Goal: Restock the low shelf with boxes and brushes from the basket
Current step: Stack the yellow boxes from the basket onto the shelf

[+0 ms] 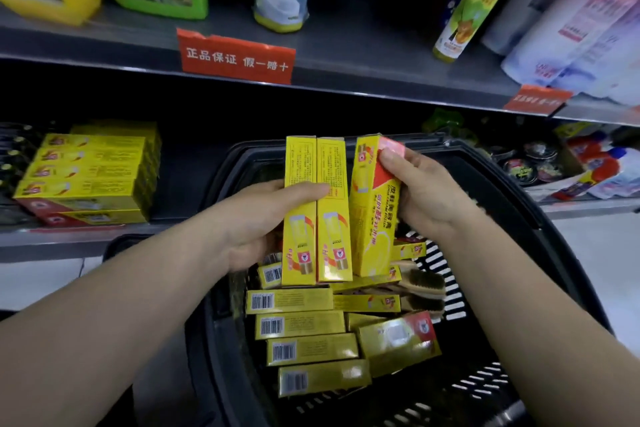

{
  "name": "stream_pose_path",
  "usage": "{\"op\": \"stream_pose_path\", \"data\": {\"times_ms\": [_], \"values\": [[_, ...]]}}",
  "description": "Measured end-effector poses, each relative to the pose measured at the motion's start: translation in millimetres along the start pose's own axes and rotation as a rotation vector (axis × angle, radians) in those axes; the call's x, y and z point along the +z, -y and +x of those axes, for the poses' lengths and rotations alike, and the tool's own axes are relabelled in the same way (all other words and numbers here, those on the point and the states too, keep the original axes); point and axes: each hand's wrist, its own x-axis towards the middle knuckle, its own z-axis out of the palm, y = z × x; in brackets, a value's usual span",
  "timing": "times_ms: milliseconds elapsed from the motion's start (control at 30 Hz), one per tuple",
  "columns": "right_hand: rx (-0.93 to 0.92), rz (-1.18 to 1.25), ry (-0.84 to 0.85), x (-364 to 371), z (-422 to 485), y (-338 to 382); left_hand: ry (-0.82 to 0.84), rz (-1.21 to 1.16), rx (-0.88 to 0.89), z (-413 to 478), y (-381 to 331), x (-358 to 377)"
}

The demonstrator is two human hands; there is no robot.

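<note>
My left hand (266,218) grips two long yellow boxes (315,218) side by side, upright above the basket. Right beside them, my right hand (426,191) holds a third yellow box (370,218) with a red corner, fingers curled round its upper end. Below lies the black basket (540,225) with several more yellow boxes (311,350) and wooden brushes (422,284) at its right side. On the low shelf (69,236) at left stands a stack of the same yellow boxes (86,177).
The upper shelf (346,73) carries bottles and cans, with red price tags (235,57) on its edge. Round tins (530,163) and packets sit on the low shelf at right. A white tiled floor shows under the shelf.
</note>
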Motion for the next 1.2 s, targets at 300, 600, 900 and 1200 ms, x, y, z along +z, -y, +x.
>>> {"op": "stream_pose_path", "data": {"times_ms": [300,600,900,1200], "values": [[0.164,-0.036,-0.128,122,14,3,-0.19,-0.22,0.059,-53,-18,-53],[0.284,-0.225,0.108,185,26,-7,-0.326,-0.351,0.066,-78,-19,-93],[0.389,-0.34,0.448,223,49,0,-0.486,-0.431,0.107,-99,-20,-142],[0.205,-0.864,0.36,276,104,-19,-0.735,-0.389,0.093,-111,-24,-229]]}}
